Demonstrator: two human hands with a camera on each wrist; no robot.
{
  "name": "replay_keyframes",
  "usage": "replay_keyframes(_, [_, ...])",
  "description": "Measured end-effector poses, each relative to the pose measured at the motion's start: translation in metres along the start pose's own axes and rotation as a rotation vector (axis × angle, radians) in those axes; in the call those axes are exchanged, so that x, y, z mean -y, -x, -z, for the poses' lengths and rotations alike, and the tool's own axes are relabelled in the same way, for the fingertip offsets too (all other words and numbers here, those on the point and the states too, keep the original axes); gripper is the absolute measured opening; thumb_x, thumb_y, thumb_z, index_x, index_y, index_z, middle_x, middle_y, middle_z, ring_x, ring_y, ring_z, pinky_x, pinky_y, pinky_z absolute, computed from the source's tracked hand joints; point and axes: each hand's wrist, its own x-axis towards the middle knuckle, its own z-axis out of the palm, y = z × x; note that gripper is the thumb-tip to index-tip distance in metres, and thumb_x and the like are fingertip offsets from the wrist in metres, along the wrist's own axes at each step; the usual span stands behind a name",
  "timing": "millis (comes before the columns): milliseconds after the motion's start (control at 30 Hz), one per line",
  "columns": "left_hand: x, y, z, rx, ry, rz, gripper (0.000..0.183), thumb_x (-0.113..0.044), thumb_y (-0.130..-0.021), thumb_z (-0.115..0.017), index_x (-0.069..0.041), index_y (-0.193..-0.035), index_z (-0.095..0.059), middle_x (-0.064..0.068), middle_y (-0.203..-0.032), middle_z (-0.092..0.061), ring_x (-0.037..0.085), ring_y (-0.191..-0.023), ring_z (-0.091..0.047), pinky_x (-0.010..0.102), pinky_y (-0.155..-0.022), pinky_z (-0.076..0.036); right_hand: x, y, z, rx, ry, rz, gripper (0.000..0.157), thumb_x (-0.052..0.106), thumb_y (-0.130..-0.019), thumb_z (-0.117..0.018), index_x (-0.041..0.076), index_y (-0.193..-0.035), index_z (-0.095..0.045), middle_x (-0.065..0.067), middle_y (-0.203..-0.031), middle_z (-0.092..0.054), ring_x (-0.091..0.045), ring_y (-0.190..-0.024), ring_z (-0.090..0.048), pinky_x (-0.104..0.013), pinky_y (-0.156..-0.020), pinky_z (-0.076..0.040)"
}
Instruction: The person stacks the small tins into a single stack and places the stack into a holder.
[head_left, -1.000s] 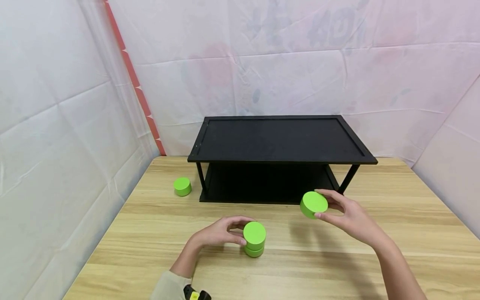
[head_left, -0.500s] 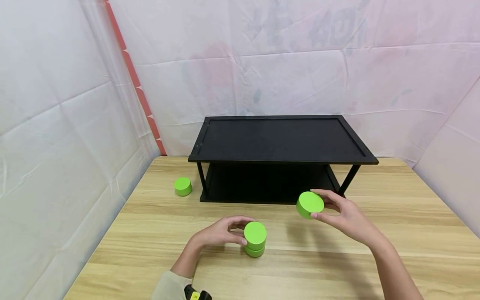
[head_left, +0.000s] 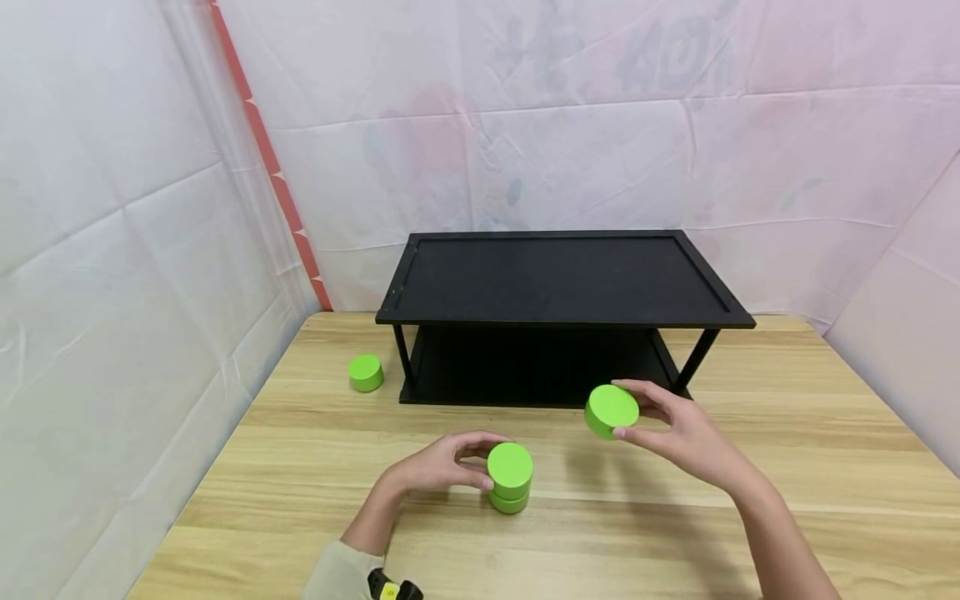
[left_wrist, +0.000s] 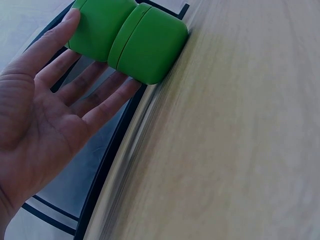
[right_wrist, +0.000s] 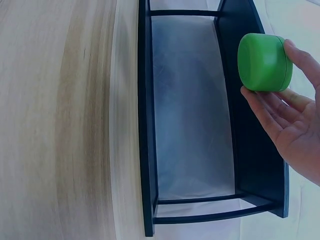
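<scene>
Two round green lidded tins stand stacked on the wooden table, the upper tin (head_left: 510,464) covering most of the lower tin (head_left: 509,503) in the head view. My left hand (head_left: 442,465) holds this stack from its left side; in the left wrist view its thumb lies on the upper tin and fingertips touch the sides. To the right, my right hand (head_left: 693,433) grips another green tin (head_left: 611,408) between thumb and fingers, above the table in front of the black rack. Its shadow falls on the wood below, and the tin is slightly tilted.
A further green tin (head_left: 366,373) sits at the back left. Behind the hands stands a two-level black rack (head_left: 562,279) on the wooden table (head_left: 300,500). White sheeting (head_left: 570,167) hangs at the back and both sides.
My right hand has moved slightly left with its tin, towards the stack. The left hand and the stacked tins have stayed in place.
</scene>
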Motion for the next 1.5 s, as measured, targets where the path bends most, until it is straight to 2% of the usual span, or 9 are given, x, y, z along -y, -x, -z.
replay_keyframes(600, [-0.002,0.0,-0.001,0.011,0.028,0.003,0.054,-0.01,-0.084,-0.068,-0.007,-0.133,-0.046,0.003,-0.128,-0.05,0.016,-0.116,-0.046,0.033,-0.093,-0.042,0.007,0.0,-0.003,0.003,0.002,0.018,0.057,0.036,-0.079,-0.072,0.018,-0.128,-0.05,0.006,-0.111,-0.059,-0.011,-0.098,-0.057,-0.028,-0.084,-0.047])
replay_keyframes(800, [-0.002,0.0,-0.001,-0.006,0.036,0.022,0.054,-0.007,-0.082,-0.069,-0.006,-0.132,-0.047,0.004,-0.127,-0.05,0.017,-0.116,-0.047,0.032,-0.092,-0.043,0.007,-0.002,-0.006,0.012,-0.02,0.046,0.056,0.034,-0.078,-0.073,0.016,-0.127,-0.051,0.006,-0.112,-0.058,-0.012,-0.097,-0.057,-0.023,-0.086,-0.045])
replay_keyframes(1100, [-0.002,0.003,-0.002,-0.023,0.022,0.013,0.054,-0.007,-0.082,-0.07,-0.005,-0.131,-0.047,0.005,-0.127,-0.051,0.02,-0.117,-0.047,0.033,-0.093,-0.042,0.008,-0.004,-0.013,0.037,-0.067,0.074,0.056,0.03,-0.077,-0.075,0.016,-0.126,-0.052,0.006,-0.113,-0.058,-0.013,-0.098,-0.057,-0.031,-0.086,-0.046])
replay_keyframes(1500, [0.001,0.004,-0.002,-0.038,0.026,0.004,0.053,-0.005,-0.083,-0.069,-0.002,-0.131,-0.047,0.008,-0.126,-0.051,0.021,-0.115,-0.048,0.032,-0.092,-0.043,0.01,-0.007,-0.023,0.058,-0.086,0.098,0.054,0.032,-0.077,-0.075,0.019,-0.124,-0.053,0.009,-0.113,-0.058,-0.012,-0.1,-0.057,-0.026,-0.089,-0.044])
